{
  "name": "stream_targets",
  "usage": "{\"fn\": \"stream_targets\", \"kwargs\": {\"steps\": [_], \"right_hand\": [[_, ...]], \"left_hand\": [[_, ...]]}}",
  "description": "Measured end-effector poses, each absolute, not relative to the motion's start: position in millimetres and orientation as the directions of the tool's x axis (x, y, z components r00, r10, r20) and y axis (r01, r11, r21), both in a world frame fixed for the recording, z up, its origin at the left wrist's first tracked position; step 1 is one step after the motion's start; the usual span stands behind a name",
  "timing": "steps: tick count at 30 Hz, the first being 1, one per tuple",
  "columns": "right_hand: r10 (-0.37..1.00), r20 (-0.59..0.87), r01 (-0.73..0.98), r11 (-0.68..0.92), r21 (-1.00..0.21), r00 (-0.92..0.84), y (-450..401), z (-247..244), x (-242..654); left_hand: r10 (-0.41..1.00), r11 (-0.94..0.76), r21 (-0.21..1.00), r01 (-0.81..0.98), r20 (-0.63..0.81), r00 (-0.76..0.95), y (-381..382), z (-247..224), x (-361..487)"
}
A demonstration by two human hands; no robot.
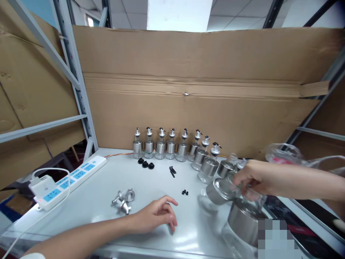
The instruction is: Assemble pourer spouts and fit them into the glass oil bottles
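My right hand (249, 178) reaches in from the right and is closed around the neck of a glass oil bottle (219, 190) with a steel sleeve. That bottle leans over the table, its base toward the left. Close in front of it stands a larger-looking sleeved bottle (246, 221), partly hidden. Over the middle of the table my left hand (159, 216) is empty, fingers apart and slightly bent. To its left lie silver pourer tops (122, 201). Beyond its fingertips are several tiny black plugs (184, 192), with small black levers (172, 171) farther back.
Several sleeved bottles with pourer tops (161, 144) stand in a row by the cardboard wall (188, 118). Three black caps (145, 164) lie before them. A white power strip (72, 181) runs along the left edge. A clear plastic bag (284, 154) sits at the right.
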State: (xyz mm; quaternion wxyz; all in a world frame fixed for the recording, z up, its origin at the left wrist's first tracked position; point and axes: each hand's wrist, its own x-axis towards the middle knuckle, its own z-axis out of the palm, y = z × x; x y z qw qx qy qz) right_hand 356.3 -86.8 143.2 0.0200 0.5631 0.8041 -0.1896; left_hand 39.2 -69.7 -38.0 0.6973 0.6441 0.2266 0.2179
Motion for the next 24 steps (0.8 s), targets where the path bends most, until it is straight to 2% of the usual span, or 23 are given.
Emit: {"fn": "stream_targets", "kwargs": {"steps": [3, 8, 14, 18, 24], "right_hand": [[0.833, -0.373, 0.901, 0.305, -0.310, -0.410, -78.1, 139.8, 355.2], [0.853, -0.332, 0.910, 0.332, -0.248, -0.402, -62.4, 134.4, 348.4], [0.905, -0.296, 0.945, 0.251, -0.207, -0.305, -54.2, 133.4, 344.6], [0.923, -0.248, 0.952, 0.261, -0.157, -0.294, -55.1, 134.6, 344.9], [0.946, -0.208, 0.956, 0.206, -0.210, -0.250, -62.8, 136.7, 350.6]], "left_hand": [[0.596, 0.074, 0.997, -0.015, -0.032, 0.803, -69.5, -37.6, 39.0], [0.591, 0.075, 0.997, -0.032, -0.018, 0.807, -69.8, -37.4, 38.9], [0.597, 0.085, 0.996, -0.032, -0.025, 0.802, -69.7, -39.2, 39.2], [0.602, 0.080, 0.997, -0.018, -0.034, 0.798, -68.7, -41.9, 38.1], [0.603, 0.053, 0.999, -0.004, -0.029, 0.797, -67.4, -46.8, 37.3]]}}
